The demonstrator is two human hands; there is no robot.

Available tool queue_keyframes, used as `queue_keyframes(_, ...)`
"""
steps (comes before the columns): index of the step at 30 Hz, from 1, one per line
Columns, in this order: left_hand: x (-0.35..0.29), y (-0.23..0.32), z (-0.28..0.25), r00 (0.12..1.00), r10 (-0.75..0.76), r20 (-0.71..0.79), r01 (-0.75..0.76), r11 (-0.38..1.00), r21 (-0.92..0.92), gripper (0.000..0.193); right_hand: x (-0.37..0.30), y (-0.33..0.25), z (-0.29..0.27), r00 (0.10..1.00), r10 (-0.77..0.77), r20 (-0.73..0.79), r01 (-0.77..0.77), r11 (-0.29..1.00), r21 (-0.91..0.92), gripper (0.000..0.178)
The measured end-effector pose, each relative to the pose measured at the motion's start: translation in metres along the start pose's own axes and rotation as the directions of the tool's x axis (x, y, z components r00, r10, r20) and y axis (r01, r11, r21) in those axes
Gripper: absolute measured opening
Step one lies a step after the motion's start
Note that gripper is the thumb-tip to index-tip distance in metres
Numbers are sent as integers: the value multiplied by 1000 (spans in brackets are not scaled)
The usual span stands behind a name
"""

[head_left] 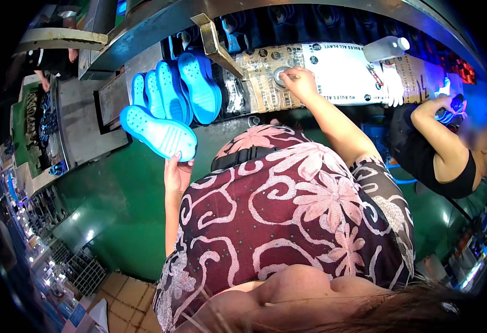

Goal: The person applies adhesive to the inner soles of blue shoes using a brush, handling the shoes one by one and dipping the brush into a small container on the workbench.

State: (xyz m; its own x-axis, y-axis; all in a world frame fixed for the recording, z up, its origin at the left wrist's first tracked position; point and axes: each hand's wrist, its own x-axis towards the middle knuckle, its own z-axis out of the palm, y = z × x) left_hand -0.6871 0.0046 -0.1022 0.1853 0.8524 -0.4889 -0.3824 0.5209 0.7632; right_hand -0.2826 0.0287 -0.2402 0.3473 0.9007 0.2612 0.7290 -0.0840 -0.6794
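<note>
My left hand [177, 173] grips a bright blue shoe sole [159, 132] by its heel end, with the thumb on top. The sole is tilted, its dotted forefoot pointing to the far left. Beyond it, several more blue soles [199, 91] stand in a row at the bench's left end. My right hand [300, 83] is over the bench with its fingers pinched together, beside a small round metal dish [280, 76]. Whatever lies between those fingers is too small to name. The dish sits on brown tape-covered board.
A white bottle [385, 50] lies or leans at the bench's back right, near white gloves [392, 86] and a small red-handled tool [374, 75]. A metal bracket [216, 47] juts down from the rail ahead. At right sits another person [440, 139]; a grey table [85, 114] is at left.
</note>
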Motion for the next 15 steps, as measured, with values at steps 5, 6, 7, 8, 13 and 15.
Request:
queue_keyframes(5,2,-6,13,966,217,-142,-192,967,170,38,-5,-1,-15,989,146,0,-143,965,218,14)
queue_keyframes(6,4,-5,16,940,286,-186,-238,941,241,38,-6,0,-17,979,204,14,-199,934,297,16)
queue_keyframes(7,5,-2,21,923,354,-151,-295,903,311,38,-8,1,-19,965,261,30,-253,892,374,17)
queue_keyframes(8,6,1,28,913,390,-115,-327,873,363,38,-10,2,-23,956,293,14,-267,850,455,19)
queue_keyframes(13,17,-6,81,848,529,18,-466,730,500,35,-16,-27,-70,904,421,77,-348,617,706,28)
queue_keyframes(15,31,-12,95,847,518,122,-497,690,526,32,-19,-36,-86,900,426,94,-328,521,788,31)
